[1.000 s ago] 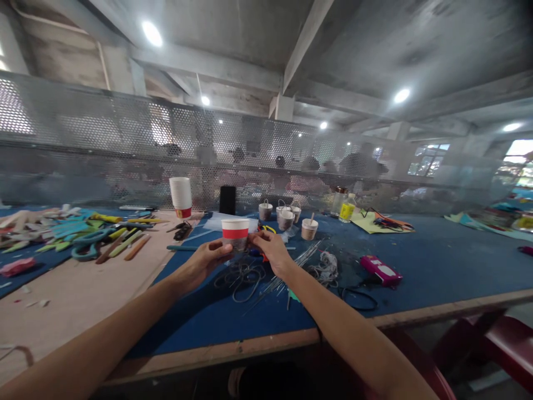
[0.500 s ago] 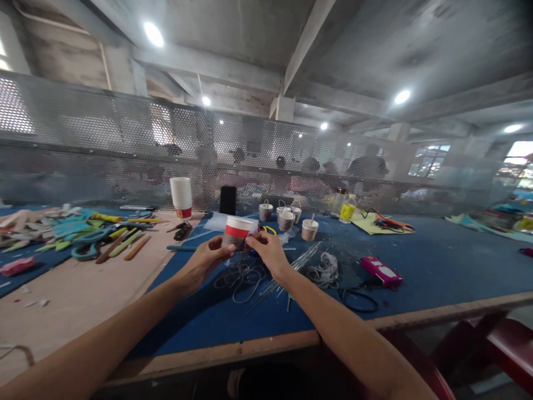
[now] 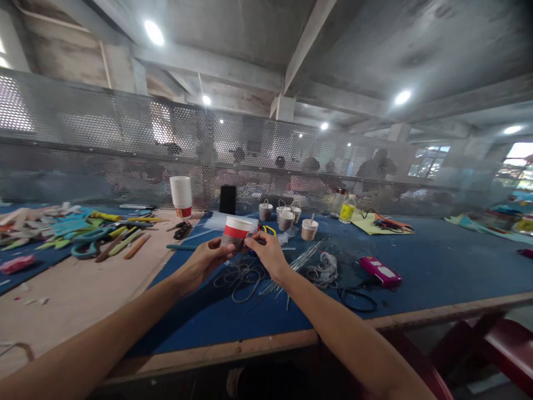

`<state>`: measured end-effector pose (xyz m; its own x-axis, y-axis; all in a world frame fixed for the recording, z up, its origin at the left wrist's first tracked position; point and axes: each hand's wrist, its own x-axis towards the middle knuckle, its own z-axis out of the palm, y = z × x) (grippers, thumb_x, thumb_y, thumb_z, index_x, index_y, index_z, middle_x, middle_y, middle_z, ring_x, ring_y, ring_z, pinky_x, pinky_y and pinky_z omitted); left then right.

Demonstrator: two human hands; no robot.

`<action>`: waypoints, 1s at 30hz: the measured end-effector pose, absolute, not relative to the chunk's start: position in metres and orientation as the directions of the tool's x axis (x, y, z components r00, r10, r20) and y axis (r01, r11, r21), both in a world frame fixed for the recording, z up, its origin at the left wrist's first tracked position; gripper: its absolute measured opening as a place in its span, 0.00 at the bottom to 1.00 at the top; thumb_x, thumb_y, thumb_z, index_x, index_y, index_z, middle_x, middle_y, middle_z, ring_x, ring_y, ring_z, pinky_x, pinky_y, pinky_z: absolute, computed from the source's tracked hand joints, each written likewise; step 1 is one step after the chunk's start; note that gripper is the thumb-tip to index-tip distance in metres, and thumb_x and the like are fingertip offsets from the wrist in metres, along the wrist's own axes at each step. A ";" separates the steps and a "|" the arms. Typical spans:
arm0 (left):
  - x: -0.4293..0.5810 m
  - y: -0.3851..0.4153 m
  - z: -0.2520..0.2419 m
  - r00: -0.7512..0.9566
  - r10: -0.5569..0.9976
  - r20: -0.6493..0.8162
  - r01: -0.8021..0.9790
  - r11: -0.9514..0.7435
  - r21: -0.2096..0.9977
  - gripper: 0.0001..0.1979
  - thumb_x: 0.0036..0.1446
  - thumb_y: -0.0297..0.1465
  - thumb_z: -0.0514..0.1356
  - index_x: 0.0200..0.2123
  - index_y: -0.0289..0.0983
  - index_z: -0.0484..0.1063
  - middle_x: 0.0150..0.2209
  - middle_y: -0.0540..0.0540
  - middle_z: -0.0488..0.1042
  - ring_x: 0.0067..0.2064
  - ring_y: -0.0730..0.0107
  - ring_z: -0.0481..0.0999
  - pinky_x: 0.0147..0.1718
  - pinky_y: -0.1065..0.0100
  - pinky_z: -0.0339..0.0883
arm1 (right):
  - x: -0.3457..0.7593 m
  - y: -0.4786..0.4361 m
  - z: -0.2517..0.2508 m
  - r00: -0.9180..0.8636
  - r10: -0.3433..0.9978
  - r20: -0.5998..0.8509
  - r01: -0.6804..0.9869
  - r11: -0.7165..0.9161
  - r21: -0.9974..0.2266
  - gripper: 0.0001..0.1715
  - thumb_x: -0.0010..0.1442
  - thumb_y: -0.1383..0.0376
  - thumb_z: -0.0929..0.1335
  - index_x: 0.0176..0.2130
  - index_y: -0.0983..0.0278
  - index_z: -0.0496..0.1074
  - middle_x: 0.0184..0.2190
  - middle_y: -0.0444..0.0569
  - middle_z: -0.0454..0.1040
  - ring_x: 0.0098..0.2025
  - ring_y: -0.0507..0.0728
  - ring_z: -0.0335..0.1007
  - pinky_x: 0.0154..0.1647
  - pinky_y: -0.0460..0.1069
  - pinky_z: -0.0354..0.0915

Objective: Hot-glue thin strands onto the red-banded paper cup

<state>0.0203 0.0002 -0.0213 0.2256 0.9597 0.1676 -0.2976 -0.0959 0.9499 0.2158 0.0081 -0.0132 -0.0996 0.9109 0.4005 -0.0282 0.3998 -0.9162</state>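
Note:
Held up over the blue table is a paper cup point(image 3: 238, 228), white at the rim, red in the middle and greyish below. My left hand point(image 3: 209, 256) grips its lower left side, thumb in front. My right hand point(image 3: 267, 251) has its fingers closed at the cup's lower right edge; whether they also pinch something small there is hidden. Below the hands lie loops of grey cord point(image 3: 245, 280) and a bundle of thin metal wires point(image 3: 293, 268). Small grey cups with cord handles point(image 3: 285, 220) stand behind, and beside them a cup with a stick point(image 3: 309, 229).
To the left are a stack of paper cups point(image 3: 180, 195), scissors point(image 3: 87, 244) and several modelling tools point(image 3: 137, 246). A dark phone point(image 3: 227, 200) leans against the perforated screen point(image 3: 250, 150). On the right lie a purple box point(image 3: 381, 271) and a bottle with yellow label point(image 3: 347, 210).
Both hands stay on the cup in nearly the same place. Any finger movement is too slight to make out.

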 end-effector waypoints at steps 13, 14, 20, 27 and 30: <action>0.019 0.001 -0.021 0.289 0.941 0.176 -0.403 -0.047 0.914 0.18 0.54 0.31 0.75 0.49 0.33 0.85 0.51 0.35 0.86 0.50 0.55 0.84 0.50 0.65 0.76 | 0.216 0.010 -0.013 -0.118 0.940 0.321 -0.129 0.306 -0.943 0.14 0.57 0.54 0.73 0.32 0.62 0.74 0.31 0.44 0.80 0.31 0.58 0.80 0.43 0.51 0.71; 0.019 0.001 -0.020 0.289 0.941 0.174 -0.405 -0.045 0.913 0.18 0.55 0.31 0.75 0.49 0.33 0.85 0.51 0.35 0.86 0.50 0.56 0.85 0.50 0.65 0.77 | 0.217 0.010 -0.014 -0.127 0.938 0.324 -0.124 0.309 -0.943 0.14 0.58 0.54 0.72 0.33 0.62 0.74 0.32 0.45 0.80 0.31 0.58 0.80 0.43 0.52 0.71; 0.019 -0.001 -0.018 0.282 0.948 0.147 -0.430 -0.012 0.903 0.15 0.59 0.29 0.72 0.49 0.35 0.84 0.53 0.37 0.85 0.52 0.56 0.84 0.51 0.64 0.78 | 0.217 0.012 -0.018 -0.141 0.916 0.376 -0.097 0.365 -0.926 0.14 0.59 0.53 0.71 0.34 0.61 0.75 0.33 0.46 0.80 0.35 0.58 0.80 0.46 0.52 0.72; 0.020 -0.001 -0.017 0.320 0.930 0.181 -0.456 -0.016 0.890 0.14 0.59 0.29 0.71 0.49 0.33 0.84 0.51 0.36 0.85 0.54 0.52 0.84 0.57 0.60 0.76 | 0.218 0.012 -0.017 -0.129 0.892 0.434 0.032 0.441 -0.897 0.15 0.58 0.52 0.73 0.35 0.62 0.77 0.35 0.48 0.81 0.41 0.59 0.79 0.49 0.52 0.72; 0.021 -0.001 -0.017 0.323 0.927 0.188 -0.483 -0.010 0.876 0.12 0.59 0.27 0.70 0.48 0.33 0.83 0.51 0.36 0.85 0.53 0.54 0.84 0.57 0.61 0.76 | 0.218 0.009 -0.015 -0.145 0.882 0.448 0.087 0.462 -0.882 0.13 0.57 0.54 0.73 0.35 0.61 0.77 0.36 0.48 0.81 0.40 0.59 0.79 0.47 0.52 0.72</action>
